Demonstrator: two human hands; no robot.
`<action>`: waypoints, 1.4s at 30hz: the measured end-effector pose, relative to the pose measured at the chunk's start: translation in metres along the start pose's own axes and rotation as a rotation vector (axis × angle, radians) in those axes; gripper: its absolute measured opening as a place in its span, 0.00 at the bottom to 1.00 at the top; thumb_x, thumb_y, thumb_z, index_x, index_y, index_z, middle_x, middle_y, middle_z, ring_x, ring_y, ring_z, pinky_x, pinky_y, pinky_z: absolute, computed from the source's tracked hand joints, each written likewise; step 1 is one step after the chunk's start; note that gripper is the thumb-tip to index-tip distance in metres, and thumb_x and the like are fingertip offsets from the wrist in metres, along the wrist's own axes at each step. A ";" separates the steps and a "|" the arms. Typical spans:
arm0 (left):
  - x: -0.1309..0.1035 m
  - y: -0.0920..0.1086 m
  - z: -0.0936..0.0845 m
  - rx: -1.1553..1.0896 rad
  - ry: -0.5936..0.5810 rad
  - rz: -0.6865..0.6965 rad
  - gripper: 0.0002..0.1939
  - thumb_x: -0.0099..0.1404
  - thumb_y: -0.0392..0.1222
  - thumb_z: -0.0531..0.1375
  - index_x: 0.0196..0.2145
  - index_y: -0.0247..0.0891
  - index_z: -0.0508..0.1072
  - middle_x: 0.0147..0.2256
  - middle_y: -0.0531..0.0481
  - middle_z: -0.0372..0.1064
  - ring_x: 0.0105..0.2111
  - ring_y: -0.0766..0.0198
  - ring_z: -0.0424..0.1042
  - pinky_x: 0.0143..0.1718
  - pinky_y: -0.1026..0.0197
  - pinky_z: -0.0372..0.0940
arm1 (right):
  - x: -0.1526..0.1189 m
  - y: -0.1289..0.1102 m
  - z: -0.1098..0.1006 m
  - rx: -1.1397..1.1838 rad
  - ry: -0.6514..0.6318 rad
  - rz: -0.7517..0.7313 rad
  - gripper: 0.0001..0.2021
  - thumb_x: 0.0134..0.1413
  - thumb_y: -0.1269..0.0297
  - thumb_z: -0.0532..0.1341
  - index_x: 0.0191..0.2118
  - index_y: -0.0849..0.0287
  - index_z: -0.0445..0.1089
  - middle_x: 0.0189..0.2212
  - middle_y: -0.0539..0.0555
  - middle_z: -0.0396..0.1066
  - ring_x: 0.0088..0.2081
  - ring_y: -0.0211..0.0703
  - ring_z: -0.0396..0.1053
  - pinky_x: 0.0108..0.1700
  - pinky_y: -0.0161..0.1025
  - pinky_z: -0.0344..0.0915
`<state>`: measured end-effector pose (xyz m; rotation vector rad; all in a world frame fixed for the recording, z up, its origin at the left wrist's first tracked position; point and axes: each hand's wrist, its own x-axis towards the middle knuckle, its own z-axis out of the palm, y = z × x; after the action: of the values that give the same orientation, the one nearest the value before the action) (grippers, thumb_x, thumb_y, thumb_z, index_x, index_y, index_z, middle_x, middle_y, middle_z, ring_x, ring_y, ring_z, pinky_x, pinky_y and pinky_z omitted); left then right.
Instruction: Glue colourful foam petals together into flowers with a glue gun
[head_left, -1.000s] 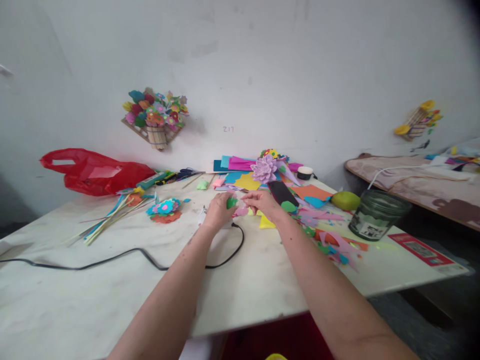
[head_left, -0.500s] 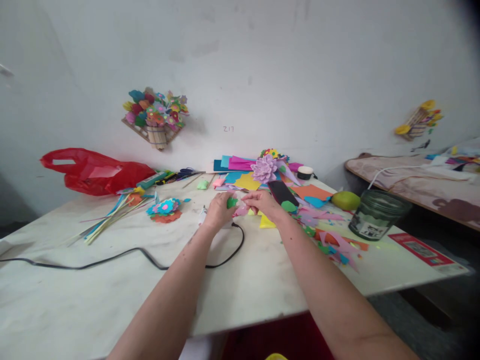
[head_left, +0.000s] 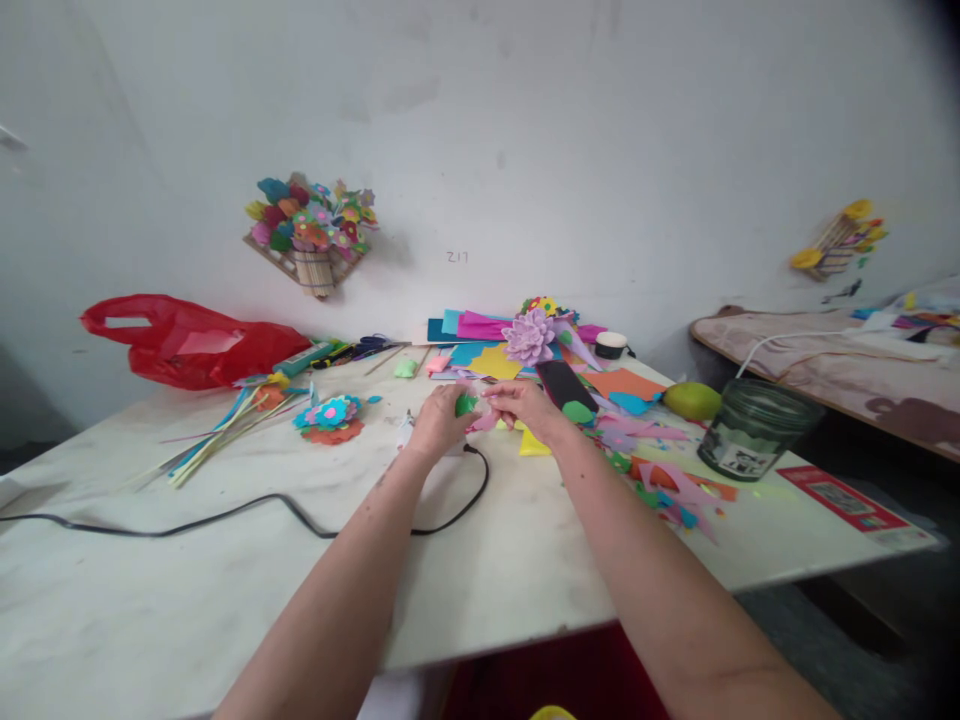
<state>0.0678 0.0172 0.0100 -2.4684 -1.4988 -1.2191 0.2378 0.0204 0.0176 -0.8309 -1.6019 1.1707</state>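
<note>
Both hands meeting above mid-surface of white table [head_left: 225, 560], toward far edge. Left hand [head_left: 437, 422] curled shut, fingers pinching small green foam piece [head_left: 465, 404] at fingertips, held raised w/ pale pink foam petal cluster [head_left: 480, 420] pressed against it, prob. to keep the two pieces aligned. Right hand [head_left: 525, 403] fingers pinched together on pink cluster from other side, steadying it; exact contact btwn pieces too small to tell. White glue gun [head_left: 406, 432] lying just left of left hand, within reach, its black cable [head_left: 247, 512] trailing to left edge. 1 finished purple foam flower [head_left: 528, 337] on stack of coloured foam sheets [head_left: 480, 345] at far edge, kept clear of work spot. 1 flat blue-and-orange foam flower [head_left: 331, 417] left of hands; bundle of coloured sticks [head_left: 217, 435] beside it. 1 red plastic bag [head_left: 187, 340] at far-left corner. 1 dark green glass jar [head_left: 754, 428] near right edge, 1 yellow-green fruit [head_left: 691, 400] just behind it. Scrap offcuts [head_left: 660, 480] btwn right forearm & jar. 2 flower bouquets on wall.
</note>
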 end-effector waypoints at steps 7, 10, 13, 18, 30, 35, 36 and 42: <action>-0.001 -0.001 0.002 -0.010 -0.032 0.046 0.17 0.51 0.43 0.60 0.40 0.39 0.68 0.39 0.47 0.69 0.42 0.58 0.67 0.44 0.56 0.61 | 0.000 -0.003 0.004 -0.306 0.039 -0.036 0.11 0.43 0.68 0.58 0.34 0.62 0.74 0.15 0.47 0.64 0.14 0.28 0.55 0.15 0.28 0.52; -0.001 -0.003 0.004 -0.004 -0.046 0.060 0.18 0.51 0.43 0.60 0.41 0.39 0.68 0.40 0.47 0.69 0.43 0.58 0.67 0.45 0.57 0.61 | 0.001 -0.001 0.003 -0.475 0.038 -0.064 0.09 0.43 0.69 0.58 0.30 0.60 0.74 0.15 0.46 0.63 0.14 0.29 0.54 0.17 0.29 0.50; -0.001 -0.003 0.004 -0.011 -0.044 0.071 0.19 0.50 0.41 0.61 0.42 0.38 0.68 0.39 0.47 0.70 0.42 0.58 0.67 0.45 0.57 0.61 | 0.003 0.005 0.001 -0.557 0.030 -0.163 0.07 0.43 0.68 0.57 0.25 0.61 0.73 0.15 0.46 0.62 0.17 0.30 0.55 0.20 0.30 0.50; 0.000 -0.003 0.004 -0.016 -0.045 0.089 0.18 0.51 0.42 0.60 0.42 0.38 0.69 0.38 0.46 0.70 0.41 0.58 0.67 0.44 0.57 0.61 | 0.003 0.003 0.005 -0.571 0.063 -0.233 0.08 0.41 0.72 0.55 0.25 0.62 0.73 0.16 0.48 0.63 0.20 0.32 0.57 0.23 0.30 0.51; -0.001 -0.001 0.003 -0.012 -0.059 0.130 0.18 0.51 0.40 0.60 0.41 0.36 0.69 0.39 0.46 0.69 0.41 0.59 0.67 0.43 0.59 0.61 | 0.000 -0.003 0.008 -0.747 0.107 -0.209 0.09 0.40 0.75 0.55 0.26 0.62 0.73 0.18 0.47 0.64 0.20 0.32 0.55 0.24 0.31 0.49; 0.000 0.000 0.004 -0.012 -0.050 0.082 0.17 0.50 0.40 0.61 0.40 0.37 0.69 0.39 0.47 0.70 0.42 0.59 0.67 0.45 0.58 0.61 | 0.001 -0.001 0.006 -0.750 0.163 -0.265 0.08 0.38 0.73 0.56 0.28 0.63 0.71 0.18 0.48 0.64 0.21 0.33 0.58 0.24 0.31 0.52; 0.000 0.000 0.003 -0.012 -0.044 0.070 0.17 0.50 0.40 0.61 0.40 0.37 0.69 0.39 0.47 0.70 0.42 0.59 0.67 0.45 0.58 0.60 | 0.001 -0.001 0.005 -0.713 0.176 -0.269 0.07 0.38 0.73 0.56 0.26 0.63 0.71 0.18 0.48 0.64 0.21 0.33 0.58 0.25 0.31 0.53; 0.000 0.003 -0.003 -0.027 -0.031 0.013 0.17 0.50 0.40 0.61 0.39 0.37 0.69 0.39 0.46 0.70 0.41 0.59 0.68 0.44 0.58 0.61 | 0.000 -0.002 0.000 -0.131 0.164 -0.079 0.04 0.39 0.68 0.56 0.25 0.61 0.65 0.16 0.46 0.64 0.14 0.31 0.55 0.17 0.31 0.54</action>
<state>0.0684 0.0147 0.0129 -2.5217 -1.4812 -1.2119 0.2377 0.0198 0.0195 -0.9155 -1.5729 0.9255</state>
